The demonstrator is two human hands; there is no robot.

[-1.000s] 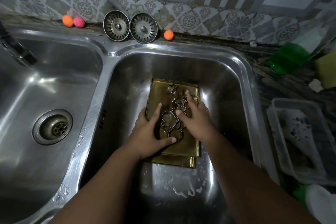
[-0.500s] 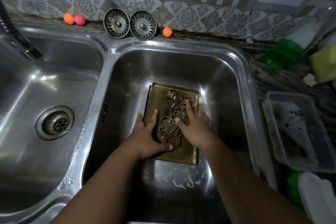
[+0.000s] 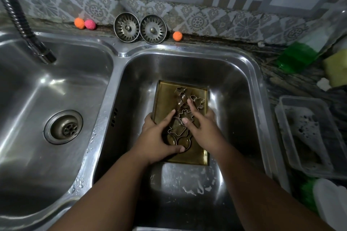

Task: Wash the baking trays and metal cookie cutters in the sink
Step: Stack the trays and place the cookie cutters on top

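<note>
Inside right basin (image 3: 234,84), unmarked tray (image 3: 165,99), cutters (image 3: 178,129)

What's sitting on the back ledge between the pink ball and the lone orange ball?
In the head view, two round metal sink strainers stand side by side between the pink ball and the lone orange ball.

Dim, cool light overall. Bright glare streaks run along the rim of the sink (image 3: 251,65) and across its left basin, while the right basin's far wall and near corners fall into deep shadow. Wide-angle bending curves the rim and the tiled wall behind it. To the right of the sink, the surface (image 3: 293,80) is murky and soft
</note>
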